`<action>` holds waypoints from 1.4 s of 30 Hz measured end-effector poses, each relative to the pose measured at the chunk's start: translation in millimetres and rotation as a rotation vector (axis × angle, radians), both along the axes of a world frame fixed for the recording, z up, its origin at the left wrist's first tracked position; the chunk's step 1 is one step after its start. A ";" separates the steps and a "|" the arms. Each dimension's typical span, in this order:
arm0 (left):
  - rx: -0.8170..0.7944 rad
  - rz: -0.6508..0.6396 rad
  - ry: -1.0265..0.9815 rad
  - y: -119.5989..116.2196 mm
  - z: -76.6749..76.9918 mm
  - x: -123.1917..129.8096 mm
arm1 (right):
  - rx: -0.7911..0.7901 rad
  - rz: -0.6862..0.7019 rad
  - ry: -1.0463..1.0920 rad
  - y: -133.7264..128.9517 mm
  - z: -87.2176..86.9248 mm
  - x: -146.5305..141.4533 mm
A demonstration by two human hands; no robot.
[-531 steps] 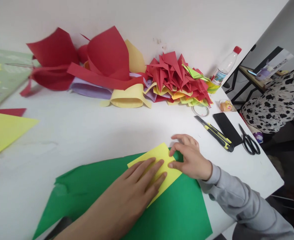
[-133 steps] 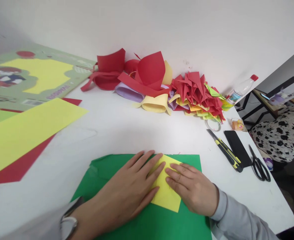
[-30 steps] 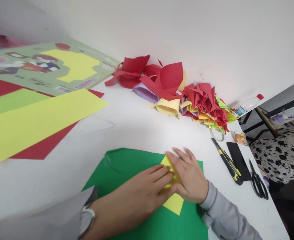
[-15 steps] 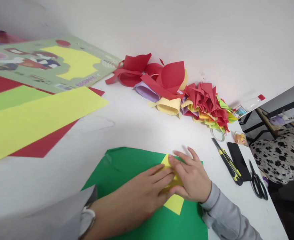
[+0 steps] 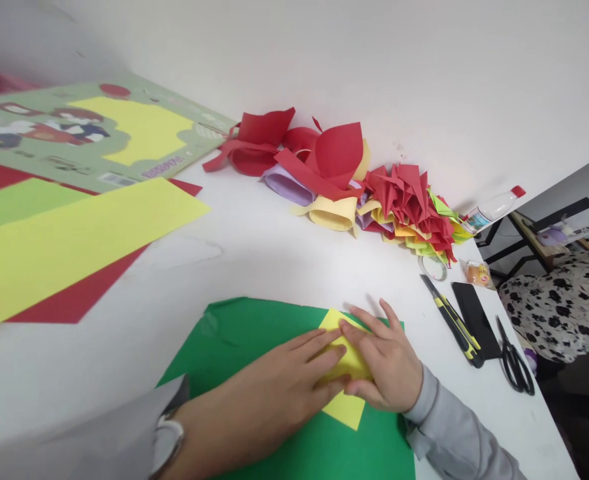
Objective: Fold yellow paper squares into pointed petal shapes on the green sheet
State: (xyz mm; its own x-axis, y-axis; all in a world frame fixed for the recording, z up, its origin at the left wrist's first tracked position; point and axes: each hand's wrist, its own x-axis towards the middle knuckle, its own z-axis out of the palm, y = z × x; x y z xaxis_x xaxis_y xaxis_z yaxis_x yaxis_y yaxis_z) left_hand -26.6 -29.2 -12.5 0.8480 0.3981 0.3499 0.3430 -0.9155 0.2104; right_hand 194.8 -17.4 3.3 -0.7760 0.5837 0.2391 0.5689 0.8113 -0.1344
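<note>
A small piece of yellow paper [image 5: 345, 408], folded in part, lies on a green sheet [image 5: 244, 333] near the front of the table. My left hand [image 5: 287, 387] comes in from the left with its fingertips and thumb closed on the paper's left side. From the right, my right hand [image 5: 389, 363] holds the opposite side between index finger and thumb, its other fingers raised and spread. The two hands nearly meet over the middle of the paper and cover part of its fold.
At right lie a utility knife [image 5: 451, 320], a black phone-like slab [image 5: 475, 320], scissors [image 5: 515, 363] and a tape roll [image 5: 433, 268]. Folded red paper shapes [image 5: 399, 190] and a bottle [image 5: 494, 208] line the wall. Long yellow paper [image 5: 84, 227] lies left. A patterned garment [image 5: 559, 307] shows beyond the table.
The fingers have parted a little, so more of the yellow paper shows between my hands. The view has shifted slightly; both hands stay on the paper.
</note>
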 end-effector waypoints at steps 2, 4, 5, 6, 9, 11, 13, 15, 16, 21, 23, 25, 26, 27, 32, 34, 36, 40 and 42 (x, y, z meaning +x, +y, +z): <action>0.001 0.007 -0.005 -0.1 -1.2 1.2 | 0.018 0.003 0.014 -1.8 0.0 -1.5; 0.000 0.003 -0.002 -0.1 -2.4 2.2 | 0.013 -0.003 0.024 -3.5 -0.8 -3.4; -0.004 0.000 0.001 0.0 -2.4 2.3 | 0.006 -0.009 0.031 -4.3 -1.4 -4.1; -0.010 -0.003 0.008 0.1 -2.0 2.1 | -0.002 -0.016 0.038 -4.8 -2.0 -4.5; -0.014 0.000 0.014 0.9 0.5 0.2 | -0.040 -0.021 0.057 -4.6 -2.3 -2.9; -0.005 0.005 0.008 1.6 0.9 -1.5 | -0.082 -0.017 0.062 -2.9 -0.9 0.4; 0.017 -0.001 -0.005 2.1 -1.2 -2.9 | -0.133 -0.025 0.051 -0.8 1.6 4.2; 0.039 -0.004 -0.024 2.2 -5.1 -3.9 | -0.178 -0.039 0.026 0.9 4.1 7.4; 0.045 -0.002 -0.036 2.1 -7.1 -4.2 | -0.196 -0.044 0.010 1.2 5.1 8.4; 0.029 0.007 -0.075 1.6 -9.5 -4.3 | -0.206 -0.057 -0.059 -1.8 5.5 8.3; 0.012 0.006 -0.080 2.1 -7.0 -3.7 | -0.194 -0.060 -0.070 -3.6 4.4 7.3; -0.005 0.002 -0.081 3.0 -4.5 -3.0 | -0.179 -0.063 -0.075 -4.8 3.4 6.7; -0.010 0.001 -0.080 3.4 -3.7 -2.8 | -0.171 -0.065 -0.075 -5.1 3.1 6.5; -0.013 0.000 -0.073 3.8 -3.5 -2.7 | -0.164 -0.067 -0.075 -5.2 2.9 6.4; 0.000 -0.004 -0.033 3.8 -8.6 -4.1 | -0.111 -0.059 -0.076 -4.3 3.0 7.0; 0.007 -0.004 -0.029 3.3 -10.9 -4.6 | -0.044 -0.041 -0.060 -4.5 3.0 7.2; 0.005 0.004 -0.018 3.0 -12.3 -4.5 | 0.065 -0.003 -0.044 -5.9 2.6 7.4; 0.009 0.008 0.000 2.3 -13.0 -3.6 | 0.334 0.089 -0.063 -12.1 1.0 7.7; 0.017 0.005 -0.007 2.2 -12.5 -3.1 | 0.391 0.116 -0.070 -15.1 0.4 7.3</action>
State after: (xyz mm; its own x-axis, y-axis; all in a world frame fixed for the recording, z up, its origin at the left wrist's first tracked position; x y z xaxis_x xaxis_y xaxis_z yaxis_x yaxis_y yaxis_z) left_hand -29.6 -27.0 -25.0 0.8436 0.3961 0.3626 0.3459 -0.9173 0.1972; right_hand 202.2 -32.5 3.7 -0.8536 0.3671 0.3697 0.4676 0.8528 0.2327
